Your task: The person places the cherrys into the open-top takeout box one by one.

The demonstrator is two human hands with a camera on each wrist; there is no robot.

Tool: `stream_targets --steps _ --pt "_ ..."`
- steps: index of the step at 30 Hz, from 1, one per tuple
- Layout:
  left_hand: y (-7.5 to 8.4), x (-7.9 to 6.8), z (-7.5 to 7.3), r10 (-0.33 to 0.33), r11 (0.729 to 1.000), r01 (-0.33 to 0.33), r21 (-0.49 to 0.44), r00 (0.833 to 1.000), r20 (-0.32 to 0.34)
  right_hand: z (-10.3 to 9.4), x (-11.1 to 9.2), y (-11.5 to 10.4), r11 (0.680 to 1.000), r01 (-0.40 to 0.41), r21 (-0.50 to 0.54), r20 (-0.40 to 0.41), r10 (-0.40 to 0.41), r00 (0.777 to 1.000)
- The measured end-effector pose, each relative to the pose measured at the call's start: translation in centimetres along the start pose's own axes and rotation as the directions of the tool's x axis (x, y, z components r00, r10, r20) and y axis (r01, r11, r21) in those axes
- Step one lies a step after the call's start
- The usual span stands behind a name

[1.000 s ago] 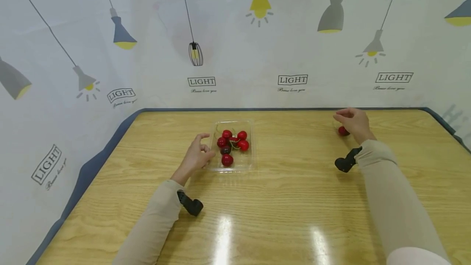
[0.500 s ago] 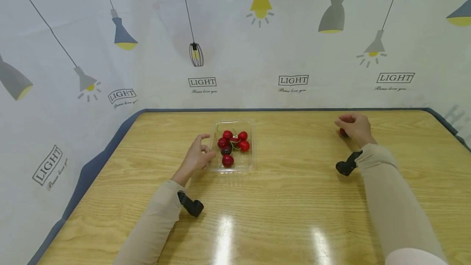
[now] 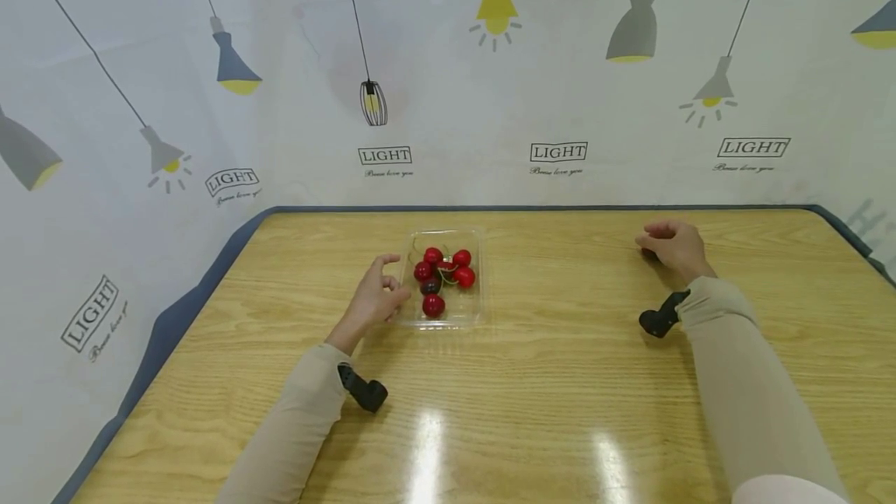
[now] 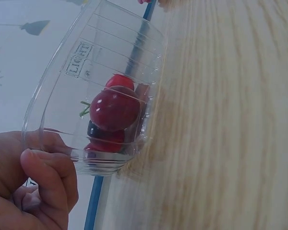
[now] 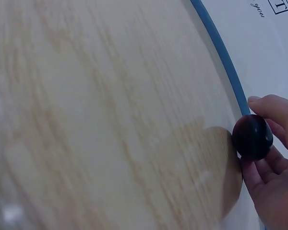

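A clear plastic box (image 3: 458, 316) with several red and dark cherries (image 3: 433, 306) in it stands on the left part of the table. My left hand (image 3: 378, 290) is at its left side; in the left wrist view the thumb (image 4: 34, 163) and a finger pinch the box's rim. Far to the right, my right hand (image 3: 675, 246) holds one dark cherry (image 5: 252, 137) between thumb and fingers, low over the table near its back edge. From the head view most of that cherry is hidden by the hand.
The wooden table (image 3: 532, 379) ends at a blue-edged border at the back and sides. Behind it hangs a white backdrop (image 3: 448, 99) printed with lamps. Each wrist wears a small black camera (image 3: 364, 389).
My right hand has come slightly lower and nearer, and its fingers now cover most of the cherry that showed beneath them before. The left hand and the box have not moved.
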State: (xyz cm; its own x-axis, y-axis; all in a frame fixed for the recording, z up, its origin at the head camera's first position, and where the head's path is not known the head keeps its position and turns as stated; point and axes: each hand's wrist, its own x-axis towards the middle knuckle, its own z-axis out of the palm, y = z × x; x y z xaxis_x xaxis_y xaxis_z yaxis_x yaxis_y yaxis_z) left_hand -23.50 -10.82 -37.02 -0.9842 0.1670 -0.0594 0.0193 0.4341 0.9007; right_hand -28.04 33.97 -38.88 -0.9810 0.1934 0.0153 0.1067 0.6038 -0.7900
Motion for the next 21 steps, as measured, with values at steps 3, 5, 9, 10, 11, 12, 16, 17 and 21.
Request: stream_targets --steps 3,5,9,10,11,12,16,17,21 --pt "0.06 0.01 0.01 -0.003 1.0 0.003 0.001 1.0 -0.002 -0.03 -0.13 0.04 1.0 -0.003 0.005 0.029 0.003 1.0" --pt "0.08 0.02 0.02 -0.008 1.0 0.008 -0.002 1.0 -0.003 -0.03 -0.22 0.0 1.0 -0.009 0.01 0.046 0.008 0.999" --pt "0.07 0.04 0.02 -0.016 1.0 0.016 -0.011 1.0 -0.004 0.09 -0.15 0.0 1.0 -0.014 0.019 0.061 0.013 0.998" --pt "0.08 0.03 0.03 -0.018 1.0 0.018 -0.013 1.0 -0.004 0.11 -0.12 -0.01 1.0 -0.013 0.016 0.065 0.012 0.998" --pt "0.07 0.03 0.04 -0.02 1.0 0.02 -0.014 1.0 -0.005 0.12 -0.09 -0.02 1.0 -0.014 0.015 0.071 0.013 0.997" --pt "0.07 0.03 0.05 -0.021 1.0 0.021 -0.012 1.0 -0.007 0.11 -0.07 -0.03 1.0 -0.015 0.015 0.077 0.014 0.997" --pt "0.06 0.02 0.1 -0.022 1.0 0.022 -0.002 1.0 -0.013 0.05 0.01 -0.05 1.0 -0.02 0.013 0.094 0.019 0.995" --pt "0.06 0.03 0.09 -0.022 1.0 0.022 0.0 1.0 -0.014 0.05 0.03 -0.05 1.0 -0.023 0.016 0.095 0.021 0.995" --pt "0.1 0.05 0.12 -0.019 1.0 0.019 0.002 1.0 -0.012 0.11 0.12 -0.08 1.0 -0.025 0.01 0.086 0.024 0.996"
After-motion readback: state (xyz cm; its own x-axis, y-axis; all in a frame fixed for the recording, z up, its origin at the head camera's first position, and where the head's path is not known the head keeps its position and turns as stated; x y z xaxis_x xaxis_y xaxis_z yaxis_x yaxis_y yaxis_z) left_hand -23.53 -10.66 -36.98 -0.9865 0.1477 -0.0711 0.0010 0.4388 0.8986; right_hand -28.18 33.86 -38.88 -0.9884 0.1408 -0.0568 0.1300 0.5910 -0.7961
